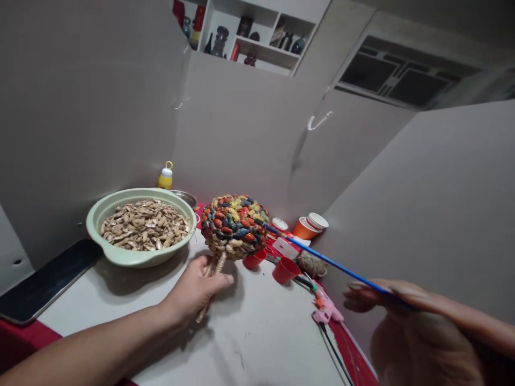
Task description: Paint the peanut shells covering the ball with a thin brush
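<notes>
Blue brush (333,262), mottled red-yellow-blue ball (234,220), pale-green basin (139,259), 2 red cups (286,271)

A basin (132,260) with shells (145,225) in it stands on the table's (257,335) left, a bottle (165,179) behind it, the left hand's (201,284) ball (234,222) to its right, cups (285,272) behind, and the right hand's (418,327) brush (333,262) at the ball's right.

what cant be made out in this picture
- Head view: back end of the blue paintbrush, hidden by the right hand, which is blurred and runs out of frame.
- Head view: far side of the painted ball, hidden by its near side.
- Head view: part of the handle, covered by the left hand.
- Head view: objects on the shelf, too small to identify.
</notes>
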Action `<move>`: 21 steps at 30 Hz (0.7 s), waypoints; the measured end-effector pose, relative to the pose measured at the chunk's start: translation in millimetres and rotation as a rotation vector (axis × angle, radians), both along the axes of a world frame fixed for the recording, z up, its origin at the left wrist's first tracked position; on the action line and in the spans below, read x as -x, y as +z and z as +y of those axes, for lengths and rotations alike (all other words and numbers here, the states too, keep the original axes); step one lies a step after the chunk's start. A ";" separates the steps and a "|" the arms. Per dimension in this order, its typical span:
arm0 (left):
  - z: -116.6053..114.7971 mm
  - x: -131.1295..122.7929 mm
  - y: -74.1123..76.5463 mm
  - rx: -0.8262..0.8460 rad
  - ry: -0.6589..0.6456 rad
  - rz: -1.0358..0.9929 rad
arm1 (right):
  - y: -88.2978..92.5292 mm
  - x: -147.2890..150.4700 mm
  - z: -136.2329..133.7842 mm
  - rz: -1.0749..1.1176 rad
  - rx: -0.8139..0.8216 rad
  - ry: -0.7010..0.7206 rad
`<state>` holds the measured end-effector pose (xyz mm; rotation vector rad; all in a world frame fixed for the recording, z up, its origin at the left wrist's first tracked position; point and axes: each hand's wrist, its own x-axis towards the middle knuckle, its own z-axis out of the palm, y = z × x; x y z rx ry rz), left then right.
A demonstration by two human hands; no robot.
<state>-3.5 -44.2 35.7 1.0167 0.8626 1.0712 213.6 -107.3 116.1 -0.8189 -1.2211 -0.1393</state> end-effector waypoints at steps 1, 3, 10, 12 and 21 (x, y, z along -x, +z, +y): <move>-0.6 -0.2 1.1 0.003 -0.010 0.001 | 2.6 1.1 -0.1 0.023 -0.015 -0.022; -1.4 -0.9 3.7 0.000 -0.011 -0.001 | 6.5 5.4 -1.0 0.130 -0.104 -0.095; 2.1 -5.0 5.7 0.027 0.014 0.033 | 10.3 1.8 13.4 0.313 -0.238 -0.169; 4.1 -5.5 2.7 0.021 0.025 0.050 | 8.6 -9.4 21.3 0.386 -0.220 -0.199; 2.3 -10.1 -3.1 -0.054 0.092 0.115 | -46.2 -68.8 71.1 0.388 0.078 -0.264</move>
